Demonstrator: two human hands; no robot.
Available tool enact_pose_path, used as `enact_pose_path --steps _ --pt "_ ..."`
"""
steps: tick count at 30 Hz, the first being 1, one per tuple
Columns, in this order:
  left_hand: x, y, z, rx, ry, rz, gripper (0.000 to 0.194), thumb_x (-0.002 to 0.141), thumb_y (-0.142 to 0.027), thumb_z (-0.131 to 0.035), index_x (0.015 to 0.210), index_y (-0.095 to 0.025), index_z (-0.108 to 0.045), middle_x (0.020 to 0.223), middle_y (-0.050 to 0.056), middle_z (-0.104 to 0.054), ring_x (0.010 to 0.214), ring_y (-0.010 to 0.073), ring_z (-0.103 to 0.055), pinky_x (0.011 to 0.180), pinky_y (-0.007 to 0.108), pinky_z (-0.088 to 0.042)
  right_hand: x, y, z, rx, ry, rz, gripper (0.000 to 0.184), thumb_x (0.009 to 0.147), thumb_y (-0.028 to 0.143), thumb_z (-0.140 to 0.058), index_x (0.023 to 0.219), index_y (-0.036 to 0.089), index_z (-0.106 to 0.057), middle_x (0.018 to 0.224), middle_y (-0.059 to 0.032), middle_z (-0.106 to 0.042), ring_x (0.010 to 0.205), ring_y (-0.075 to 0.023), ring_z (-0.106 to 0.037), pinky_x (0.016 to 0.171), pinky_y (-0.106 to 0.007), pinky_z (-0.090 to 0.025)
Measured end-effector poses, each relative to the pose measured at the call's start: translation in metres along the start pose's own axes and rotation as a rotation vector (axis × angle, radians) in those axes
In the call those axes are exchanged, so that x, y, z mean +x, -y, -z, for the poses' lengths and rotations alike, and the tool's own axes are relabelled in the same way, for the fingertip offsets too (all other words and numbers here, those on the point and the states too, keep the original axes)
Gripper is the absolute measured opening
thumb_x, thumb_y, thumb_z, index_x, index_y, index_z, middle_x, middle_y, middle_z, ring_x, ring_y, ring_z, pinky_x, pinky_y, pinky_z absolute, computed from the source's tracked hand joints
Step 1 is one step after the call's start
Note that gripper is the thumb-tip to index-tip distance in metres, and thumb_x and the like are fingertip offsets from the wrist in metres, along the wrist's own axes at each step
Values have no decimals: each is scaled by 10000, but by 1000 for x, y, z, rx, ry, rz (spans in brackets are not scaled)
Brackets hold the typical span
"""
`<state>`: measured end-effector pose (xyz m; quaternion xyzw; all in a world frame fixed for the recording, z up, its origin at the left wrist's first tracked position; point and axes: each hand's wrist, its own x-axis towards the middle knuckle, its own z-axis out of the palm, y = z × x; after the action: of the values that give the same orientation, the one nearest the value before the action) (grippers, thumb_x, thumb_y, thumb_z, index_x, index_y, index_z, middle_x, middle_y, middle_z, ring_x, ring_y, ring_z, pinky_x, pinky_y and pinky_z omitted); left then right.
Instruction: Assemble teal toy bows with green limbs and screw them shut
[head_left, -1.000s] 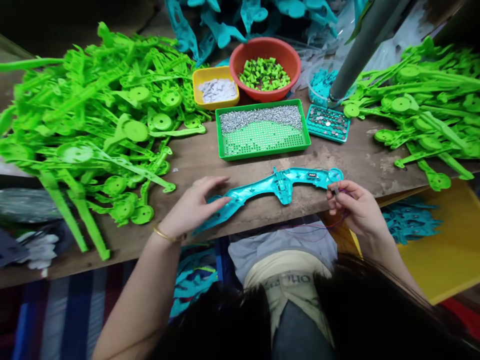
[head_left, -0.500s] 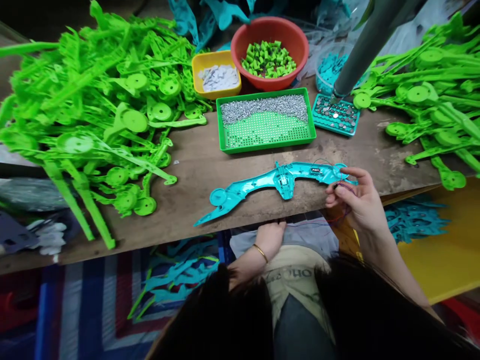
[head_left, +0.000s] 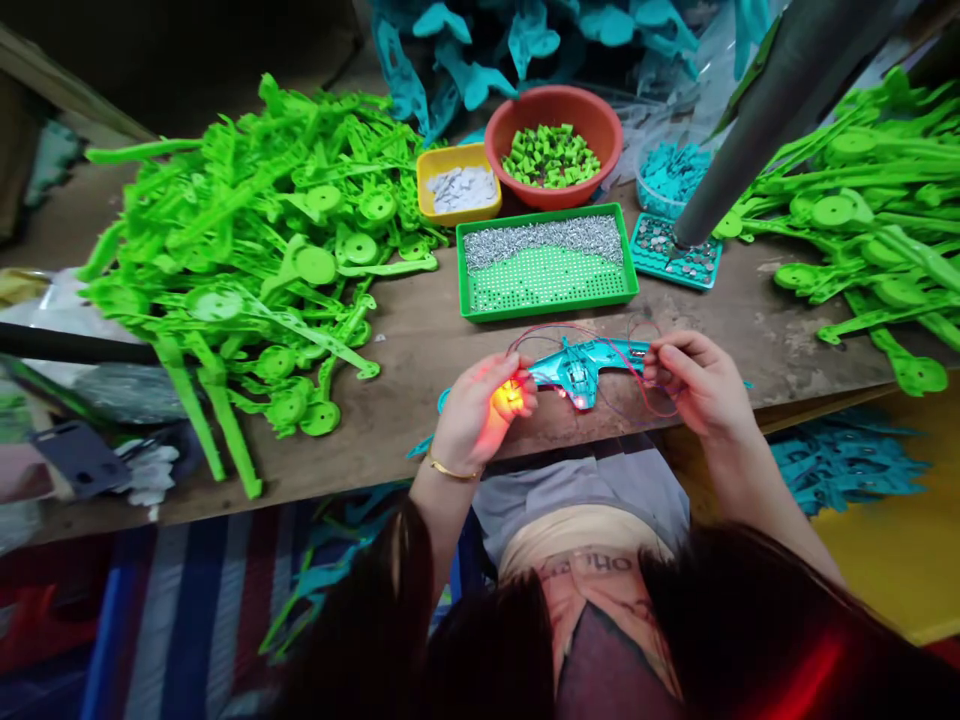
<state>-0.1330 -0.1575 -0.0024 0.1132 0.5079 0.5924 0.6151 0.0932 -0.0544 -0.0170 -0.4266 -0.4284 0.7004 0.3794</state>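
Observation:
A bow-shaped turquoise plastic piece (head_left: pixel 577 375) lies near the table's front edge. Over its left part my left hand (head_left: pixel 472 415) is closed on a glowing light (head_left: pixel 511 397), which shines orange-red on the palm and fingers. Thin red and dark wires (head_left: pixel 574 325) loop from it across the piece to my right hand (head_left: pixel 697 385). There the thumb and fingers pinch at the wires, and what sits between the fingertips is partly hidden. Small red glints show on the middle of the turquoise piece.
Behind stand a green tray (head_left: pixel 547 305) of screws, a teal tray (head_left: pixel 675 270) of small metal discs, a yellow container (head_left: pixel 459 208) and a red bowl (head_left: pixel 553 105). Green plastic parts (head_left: pixel 300 265) are heaped left and right (head_left: pixel 862 210). A grey post (head_left: pixel 757 140) rises at the right.
My left hand has come up from my lap to the turquoise piece and closed on the light, which now glows. The wires now stretch between both hands. The camera view has shifted.

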Motion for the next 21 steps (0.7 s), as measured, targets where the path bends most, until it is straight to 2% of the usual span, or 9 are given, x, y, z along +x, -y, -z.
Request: enact_pose_path --steps 3,6,9,12,15,17,21 --pt "14 3 -1 -81 -22 41 169 787 -232 -687 859 -90 -627 636 6 -609 521 84 -597 449 157 -470 3 -4 -2 1 -4 2 251 667 361 -801 832 216 -680 713 21 -687 575 -87 -633 568 -222 -554" --pt "17 6 1 -105 -11 63 126 828 -198 -633 869 -78 -625 645 26 -635 530 100 -622 458 168 -494 8 -5 2 -2 -6 18 281 652 340 -808 873 223 -679 731 20 -686 583 -95 -632 598 -249 -564" --pt "18 5 2 -112 6 83 127 863 -191 -588 901 -77 -630 656 44 -671 527 111 -647 482 182 -524 20 0 11 -123 -42 151 265 716 349 -759 946 250 -672 855 0 -697 709 -135 -664 719 -333 -577" --pt "19 1 -3 -122 2 64 129 889 -172 -544 904 -79 -633 664 54 -691 528 115 -662 484 178 -531 29 12 13 -584 -176 426 302 807 408 -664 1073 267 -676 1068 -54 -662 997 -208 -631 927 -443 -497" --pt "21 -1 -12 -143 -7 47 148 907 -154 -509 876 -80 -632 663 59 -696 532 121 -672 478 174 -530 25 22 2 -1141 -329 649 351 866 480 -569 1083 240 -705 1096 -108 -614 1099 -274 -553 955 -488 -425" --pt "21 0 -19 -161 -13 54 155 914 -155 -504 859 -83 -629 672 64 -700 552 128 -684 488 176 -536 17 25 -9 -1348 -337 681 399 901 513 -495 1094 237 -708 1042 -120 -611 1043 -283 -559 883 -470 -428" --pt "22 4 -25 -201 -20 53 139 922 -167 -502 888 -95 -617 736 81 -720 599 135 -700 525 188 -554 2 26 -22 -1556 -262 664 442 931 520 -427 1217 262 -644 1059 -119 -631 990 -276 -575 817 -431 -399"
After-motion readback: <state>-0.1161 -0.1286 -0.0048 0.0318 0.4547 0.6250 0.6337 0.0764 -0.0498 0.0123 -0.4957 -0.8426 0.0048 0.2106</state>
